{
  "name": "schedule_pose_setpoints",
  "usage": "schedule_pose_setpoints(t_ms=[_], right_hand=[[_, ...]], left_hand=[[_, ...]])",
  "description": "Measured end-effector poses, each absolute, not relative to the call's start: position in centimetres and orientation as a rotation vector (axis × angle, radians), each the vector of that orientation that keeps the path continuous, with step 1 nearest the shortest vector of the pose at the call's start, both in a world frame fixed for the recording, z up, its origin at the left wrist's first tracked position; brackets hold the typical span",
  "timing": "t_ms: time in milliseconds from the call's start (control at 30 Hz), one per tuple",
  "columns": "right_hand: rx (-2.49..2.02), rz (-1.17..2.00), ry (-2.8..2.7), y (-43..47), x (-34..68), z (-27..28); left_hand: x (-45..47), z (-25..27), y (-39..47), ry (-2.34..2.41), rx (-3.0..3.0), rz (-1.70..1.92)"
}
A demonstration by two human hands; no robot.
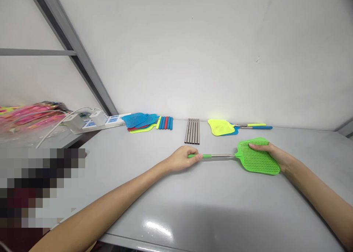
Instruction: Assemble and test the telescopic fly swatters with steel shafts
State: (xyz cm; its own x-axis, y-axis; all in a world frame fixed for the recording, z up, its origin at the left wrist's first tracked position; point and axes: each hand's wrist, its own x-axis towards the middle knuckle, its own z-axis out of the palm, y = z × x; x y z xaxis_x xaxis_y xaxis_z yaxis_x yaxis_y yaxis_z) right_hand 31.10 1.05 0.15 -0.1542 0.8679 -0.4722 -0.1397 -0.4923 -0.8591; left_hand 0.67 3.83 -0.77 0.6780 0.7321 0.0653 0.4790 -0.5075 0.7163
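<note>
A green fly swatter [256, 158] lies sideways between my two hands, its perforated head to the right and a metal rod running to a green grip. My left hand [184, 158] is closed around the grip. On the right, my right hand [277, 156] pinches the far side of the head, thumb on top and the other fingers hidden beneath it. Just behind my left hand lies a row of several metal rods [192, 131]. Farther back on the right, a yellow fly swatter [221, 127] rests partly over a blue fly swatter [261, 127].
At the back left lie blue swatter heads [135, 119] with red and yellow ones beneath, beside a row of coloured grips [166, 123]. A white power strip [110, 122] with plugged-in chargers and cables sits left of them. The grey table [154, 193] meets a white wall.
</note>
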Motion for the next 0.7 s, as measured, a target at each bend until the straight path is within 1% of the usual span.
schedule_pose_setpoints(t_ms=[367, 567, 700], right_hand=[[-1.341, 1.784, -0.791, 0.8, 30.5, 0.7], [-1.328, 1.78, -0.785, 1.3, 31.0, -0.1], [-1.285, 1.812, -0.758, 1.5, 31.5, -0.6]], left_hand=[[0.8, -1.1, 3.8, 0.935, 2.144, 0.546], [1.3, -1.3, 3.7, 1.099, 2.02, 0.825], [1.3, -1.4, 3.9, 1.097, 1.878, 0.893]])
